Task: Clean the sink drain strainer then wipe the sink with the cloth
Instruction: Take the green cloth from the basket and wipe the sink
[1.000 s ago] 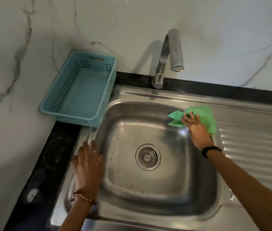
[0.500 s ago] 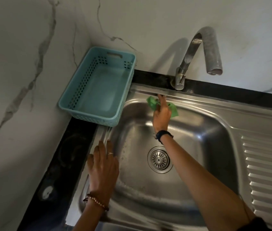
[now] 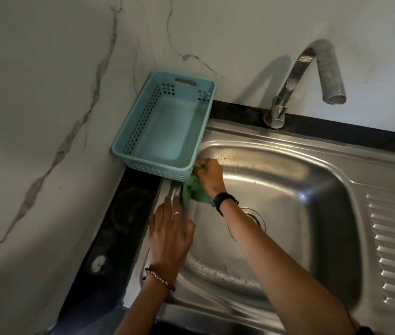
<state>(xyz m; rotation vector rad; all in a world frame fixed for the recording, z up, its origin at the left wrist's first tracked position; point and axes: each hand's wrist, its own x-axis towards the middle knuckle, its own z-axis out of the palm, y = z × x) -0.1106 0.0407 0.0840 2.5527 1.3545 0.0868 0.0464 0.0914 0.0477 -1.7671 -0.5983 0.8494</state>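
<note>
Right hand (image 3: 209, 176) bunched around green cloth (image 3: 193, 192), pressing it on sink (image 3: 288, 180) rim just beside blue basket (image 3: 165, 126). Left hand (image 3: 170, 234) flat, fingers straight, just below. Strainer (image 3: 254, 217) partly hidden under right forearm.

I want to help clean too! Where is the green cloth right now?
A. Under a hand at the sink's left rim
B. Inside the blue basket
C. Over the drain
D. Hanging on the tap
A: the right hand presses the green cloth on the sink rim beside the blue basket.
</note>
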